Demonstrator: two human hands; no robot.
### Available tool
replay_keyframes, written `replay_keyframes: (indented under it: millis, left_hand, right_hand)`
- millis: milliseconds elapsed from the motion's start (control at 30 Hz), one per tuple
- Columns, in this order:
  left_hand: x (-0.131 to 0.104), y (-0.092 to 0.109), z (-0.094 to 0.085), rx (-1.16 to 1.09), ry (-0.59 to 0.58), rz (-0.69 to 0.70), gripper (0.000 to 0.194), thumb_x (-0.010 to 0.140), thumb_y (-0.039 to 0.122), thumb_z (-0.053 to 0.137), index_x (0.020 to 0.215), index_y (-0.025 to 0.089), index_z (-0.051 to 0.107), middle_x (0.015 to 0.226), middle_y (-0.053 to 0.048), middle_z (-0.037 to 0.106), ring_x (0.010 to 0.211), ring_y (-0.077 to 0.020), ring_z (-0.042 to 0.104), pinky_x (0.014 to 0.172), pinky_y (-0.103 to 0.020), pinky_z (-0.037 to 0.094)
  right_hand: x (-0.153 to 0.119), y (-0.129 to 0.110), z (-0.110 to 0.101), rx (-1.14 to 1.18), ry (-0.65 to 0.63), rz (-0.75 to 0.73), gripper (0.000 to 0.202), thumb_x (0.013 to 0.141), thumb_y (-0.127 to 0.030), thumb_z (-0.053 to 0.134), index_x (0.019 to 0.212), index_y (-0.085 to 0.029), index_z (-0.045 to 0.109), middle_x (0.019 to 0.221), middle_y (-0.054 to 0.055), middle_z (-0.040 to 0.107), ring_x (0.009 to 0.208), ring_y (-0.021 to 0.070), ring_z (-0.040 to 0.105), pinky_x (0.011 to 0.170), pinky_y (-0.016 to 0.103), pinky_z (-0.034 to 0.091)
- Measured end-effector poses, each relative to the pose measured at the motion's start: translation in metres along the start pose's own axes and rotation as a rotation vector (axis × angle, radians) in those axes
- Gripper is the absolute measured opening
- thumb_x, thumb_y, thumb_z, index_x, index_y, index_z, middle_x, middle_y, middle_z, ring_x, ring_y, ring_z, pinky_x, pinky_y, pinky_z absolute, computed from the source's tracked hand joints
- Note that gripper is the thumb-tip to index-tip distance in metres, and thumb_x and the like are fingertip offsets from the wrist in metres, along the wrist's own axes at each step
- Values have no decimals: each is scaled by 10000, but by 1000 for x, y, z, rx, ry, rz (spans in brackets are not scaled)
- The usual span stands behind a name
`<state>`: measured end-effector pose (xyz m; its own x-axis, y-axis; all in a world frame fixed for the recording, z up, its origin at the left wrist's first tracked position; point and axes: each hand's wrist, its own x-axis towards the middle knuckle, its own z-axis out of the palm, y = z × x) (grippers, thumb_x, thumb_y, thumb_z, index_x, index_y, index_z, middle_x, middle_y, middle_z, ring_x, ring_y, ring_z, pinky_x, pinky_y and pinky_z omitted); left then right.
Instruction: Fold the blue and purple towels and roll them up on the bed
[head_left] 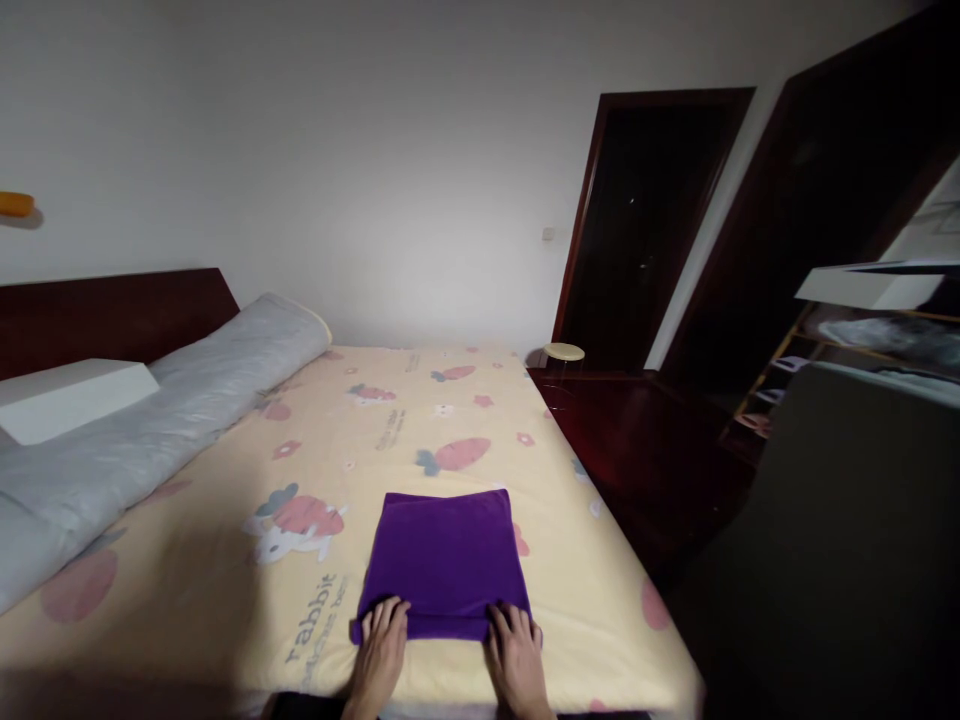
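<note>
A purple cloth (448, 550), like a small towel, lies flat on the bed. Its near edge is turned over into a narrow fold or roll. At the left end of that fold, my left hand (383, 642) has its fingers curled over the fabric. My right hand (516, 650) holds the right end in the same way, fingers bent over the edge. Both thumbs are partly hidden, close to the near side of the fold. Between the hands the folded strip shows uncovered.
A yellow sheet (390, 400) printed with carrots and rabbits covers the bed. Along the left lies a grey roll (180, 410) with a white box (82, 395) beside it. A stool (564, 352) stands past the bed's far right corner; a shelf (780, 380) is at the right.
</note>
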<state>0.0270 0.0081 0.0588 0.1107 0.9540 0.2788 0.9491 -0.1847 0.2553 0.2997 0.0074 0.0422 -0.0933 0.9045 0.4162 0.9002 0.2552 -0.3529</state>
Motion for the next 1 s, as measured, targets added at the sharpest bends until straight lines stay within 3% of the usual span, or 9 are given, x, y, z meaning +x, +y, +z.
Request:
replay_keyframes:
  millis: [67,133,267,367,467,667,767,933,1000]
  left_hand:
    - [-5,-7,5,93,82,-29,347,941,225,393,1186,276,633,1204,-56,660,1157,-216,557,984,-423,385]
    - [-5,-2,7,154,138,-60,340,927,201,417,1167,273,648,1196,-63,667,1153,-225,558,992,-439,368]
    - [3,24,9,137,93,-151,456,853,47,393,1136,281,663,1207,-47,663,1164,-214,550,994,-425,368]
    - [8,32,7,104,38,-196,489,819,8,376,1112,273,665,1209,-39,655,1170,-213,547,1004,-435,367]
    - [9,33,4,72,24,-185,457,824,19,377,1063,268,677,1148,-33,666,1125,-211,569,994,-428,391]
    - [3,48,17,-72,19,63,436,854,69,369,1121,269,650,1176,-35,659,1118,-181,581,997,-357,451]
    - [-1,37,23,-102,29,121,376,917,158,362,1147,270,637,1186,-28,667,1127,-167,586,986,-341,464]
    - [-11,-10,9,34,154,-57,349,932,219,379,1139,256,658,1192,-53,681,1139,-202,586,1017,-408,401]
    - [-13,-17,1,90,170,-127,339,917,215,402,1124,256,668,1195,-63,682,1161,-222,574,1044,-451,356]
  right_hand:
    - [-4,5,3,-31,19,9,356,894,-261,491,1237,-299,579,1179,59,636,1068,263,553,925,435,374]
    - [-4,-3,6,-25,11,-22,397,871,-195,492,1245,-299,575,1199,58,637,1099,267,548,957,445,361]
    - [9,-45,4,146,-138,-192,400,877,-109,422,1194,-279,596,1129,47,653,1027,213,576,940,377,400]
    - [18,-70,0,207,-216,-181,325,935,-210,412,1194,-279,597,1128,53,647,1019,214,577,922,383,427]
    - [21,-74,0,184,-231,-156,343,972,-372,404,1268,-304,565,1220,58,632,1097,237,566,971,436,416]
    - [17,-66,8,182,-291,-162,425,989,-449,344,1372,-341,491,1356,44,584,1208,246,532,1033,466,388]
    - [13,-49,7,161,-281,-121,444,993,-458,318,1394,-348,473,1394,37,560,1251,254,514,1050,485,375]
    - [1,4,-1,50,-147,63,489,985,-478,316,1424,-307,449,1465,61,479,1320,287,464,1046,529,380]
    - [-1,14,-1,20,-120,90,490,978,-455,341,1414,-271,470,1468,80,469,1334,293,451,1057,538,373]
